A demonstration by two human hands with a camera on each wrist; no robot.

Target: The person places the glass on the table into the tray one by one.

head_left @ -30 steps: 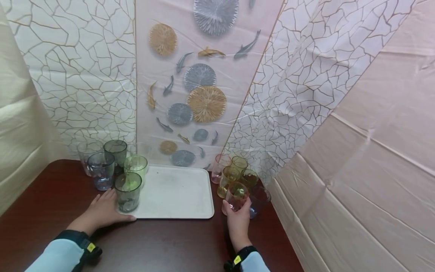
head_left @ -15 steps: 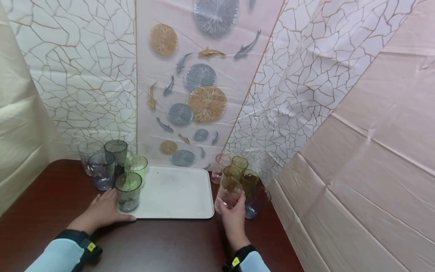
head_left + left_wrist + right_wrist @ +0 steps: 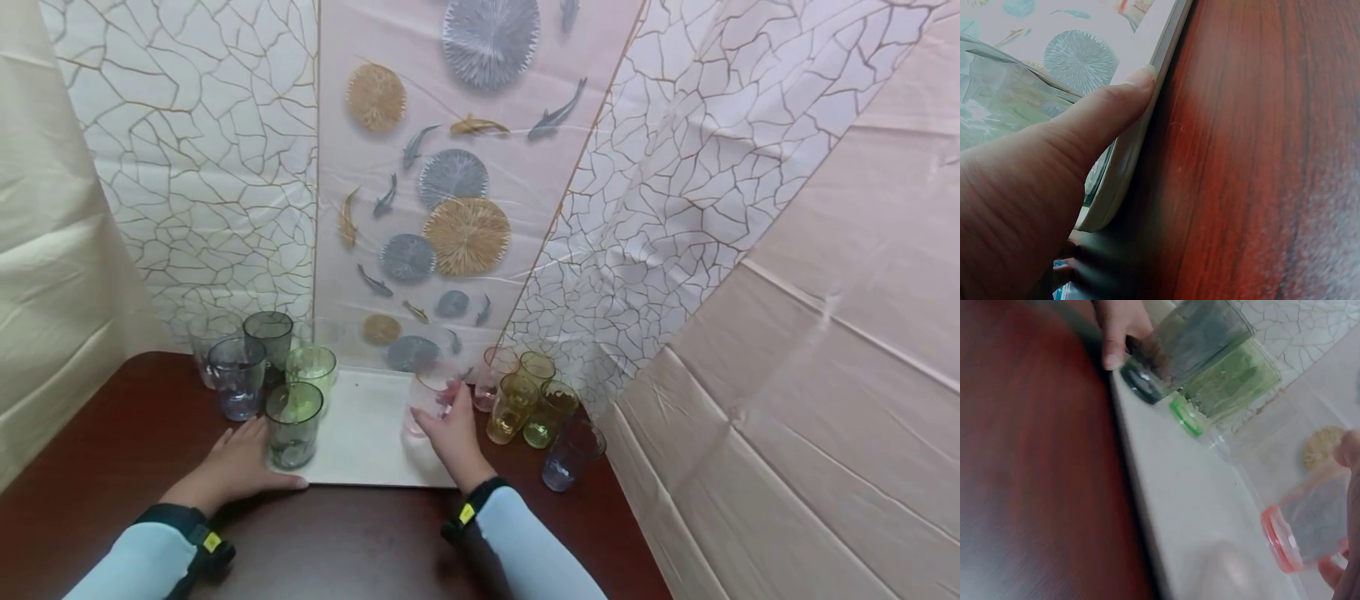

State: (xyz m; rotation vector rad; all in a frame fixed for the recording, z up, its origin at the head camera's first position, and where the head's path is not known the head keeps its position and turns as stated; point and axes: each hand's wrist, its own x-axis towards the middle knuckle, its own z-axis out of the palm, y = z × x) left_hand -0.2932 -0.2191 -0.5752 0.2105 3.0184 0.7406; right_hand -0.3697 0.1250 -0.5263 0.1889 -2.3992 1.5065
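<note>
My right hand [image 3: 453, 429] grips a clear pink-tinted glass [image 3: 422, 407] over the right part of the white tray [image 3: 360, 467]. In the right wrist view the pink base of the glass shows in the air, slightly tilted. My left hand [image 3: 240, 467] rests at the tray's front left corner. Its thumb [image 3: 1110, 109] lies straight along the rim, while its fingers reach along the left side, partly hidden. On the tray by that hand stands a smoky grey glass [image 3: 292, 437], with a light green glass [image 3: 311, 367] behind it.
Left of the tray stand a blue glass [image 3: 238, 383], a dark grey glass [image 3: 268, 337] and a clear glass [image 3: 202, 346]. At the right are another pink glass [image 3: 491, 392], several yellow-green glasses [image 3: 512, 408] and a bluish glass [image 3: 570, 458]. Patterned cloth [image 3: 225, 208] hangs behind the table.
My right hand has carried the pink glass leftward from the group at the right to over the tray. The left hand keeps its place. The head view has shifted slightly.
</note>
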